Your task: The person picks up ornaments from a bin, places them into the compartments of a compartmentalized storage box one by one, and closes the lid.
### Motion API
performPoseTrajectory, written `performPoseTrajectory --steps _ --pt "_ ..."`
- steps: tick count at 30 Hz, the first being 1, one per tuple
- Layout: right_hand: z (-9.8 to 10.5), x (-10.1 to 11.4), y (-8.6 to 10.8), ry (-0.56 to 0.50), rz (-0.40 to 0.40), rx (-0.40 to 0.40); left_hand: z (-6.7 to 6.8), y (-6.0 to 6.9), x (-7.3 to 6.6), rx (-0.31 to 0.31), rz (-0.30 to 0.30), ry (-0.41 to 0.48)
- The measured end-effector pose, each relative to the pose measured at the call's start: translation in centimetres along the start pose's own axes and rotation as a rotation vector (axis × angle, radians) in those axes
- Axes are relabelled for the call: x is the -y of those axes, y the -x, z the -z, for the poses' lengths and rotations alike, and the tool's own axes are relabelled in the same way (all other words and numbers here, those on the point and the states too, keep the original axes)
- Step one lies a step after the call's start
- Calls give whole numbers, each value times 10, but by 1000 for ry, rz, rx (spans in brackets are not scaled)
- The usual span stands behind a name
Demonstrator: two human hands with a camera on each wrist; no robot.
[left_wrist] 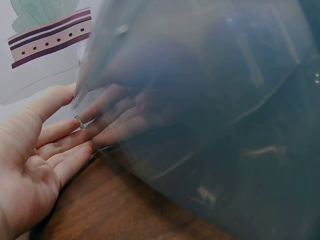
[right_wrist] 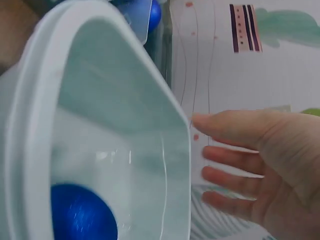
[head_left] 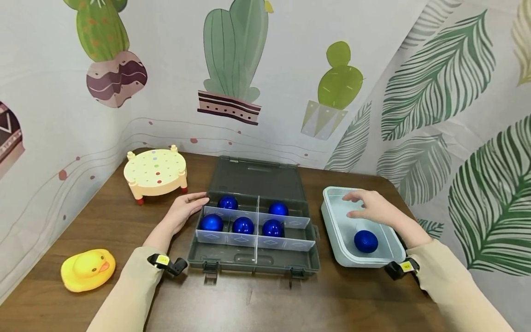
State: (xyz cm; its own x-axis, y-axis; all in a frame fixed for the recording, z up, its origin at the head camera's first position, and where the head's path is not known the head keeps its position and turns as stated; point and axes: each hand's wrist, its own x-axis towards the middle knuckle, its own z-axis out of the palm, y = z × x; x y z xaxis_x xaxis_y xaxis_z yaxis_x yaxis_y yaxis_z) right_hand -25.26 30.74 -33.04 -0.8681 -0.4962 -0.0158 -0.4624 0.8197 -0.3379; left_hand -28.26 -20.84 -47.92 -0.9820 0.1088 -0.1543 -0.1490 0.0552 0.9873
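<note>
My left hand (head_left: 183, 212) rests against the left side of a dark see-through compartment box (head_left: 215, 263), fingers fairly straight. In the left wrist view the thumb lies by the box's edge. Several shiny blue balls (head_left: 243, 226) sit in the box's back and middle rows; the front row holds none. At the right, my right hand (head_left: 371, 207) hovers over a pale blue tub (head_left: 332, 235), fingers spread and loosely bent, holding nothing. One blue ball (head_left: 366, 241) lies at the near end of that tub, apart from the fingers. The same tub ball (right_wrist: 84, 215) shows in the right wrist view.
The box's lid (head_left: 257, 177) lies open toward the wall, its two latches at the front. A yellow toy duck (head_left: 88, 270) stands at the front left. A small cream pegged stool (head_left: 155, 170) stands behind my left hand. A patterned cloth hangs behind the wooden table (head_left: 207, 309).
</note>
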Motion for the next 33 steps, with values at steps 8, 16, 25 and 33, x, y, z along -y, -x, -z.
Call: performPoseTrajectory --steps 8,16,25,33 --pt "-4 -17 16 -6 -66 224 1 0 1 1 -7 2" --pt "-9 -24 23 -72 -124 400 1 0 0 2 0 -5" --pt "-15 -32 21 -144 -111 507 0 0 -1 -2 2 -1" --pt "-17 -31 22 -124 -169 529 0 0 -2 3 -2 11"
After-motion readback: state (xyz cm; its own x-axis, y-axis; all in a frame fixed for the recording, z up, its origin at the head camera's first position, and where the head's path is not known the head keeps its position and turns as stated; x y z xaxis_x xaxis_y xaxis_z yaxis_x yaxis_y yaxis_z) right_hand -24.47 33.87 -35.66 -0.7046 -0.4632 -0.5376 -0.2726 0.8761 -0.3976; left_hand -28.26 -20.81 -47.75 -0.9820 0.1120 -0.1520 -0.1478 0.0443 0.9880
